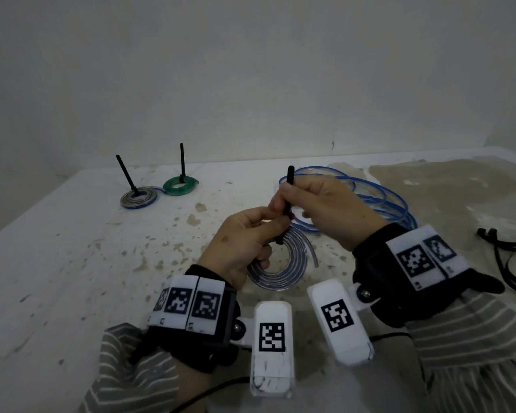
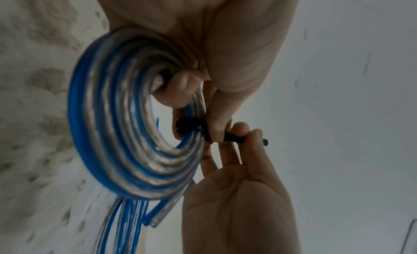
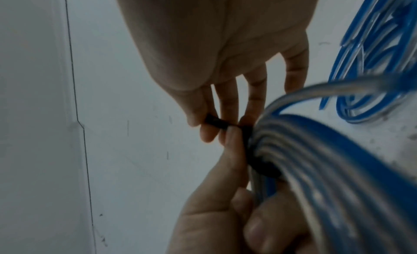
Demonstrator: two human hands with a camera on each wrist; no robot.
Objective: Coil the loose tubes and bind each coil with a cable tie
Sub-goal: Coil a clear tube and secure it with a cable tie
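My left hand point(image 1: 245, 242) grips a flat coil of clear-and-blue tube point(image 1: 283, 266) held just above the table, thumb and fingers pinching its upper edge. A black cable tie point(image 1: 288, 192) loops round the coil there, and its tail stands up. My right hand point(image 1: 319, 204) pinches that tail between thumb and fingers. In the left wrist view the coil point(image 2: 126, 129) fills the left side, with the tie's loop point(image 2: 192, 126) at its inner edge. The right wrist view shows the tie point(image 3: 216, 123) pinched beside the coil point(image 3: 338, 168).
Two bound coils stand at the back left, a grey-blue coil point(image 1: 138, 198) and a green coil point(image 1: 180, 186), each with a tie tail upright. A loose blue tube point(image 1: 379, 201) lies behind my right hand. Spare black cable ties point(image 1: 507, 257) lie at the right edge.
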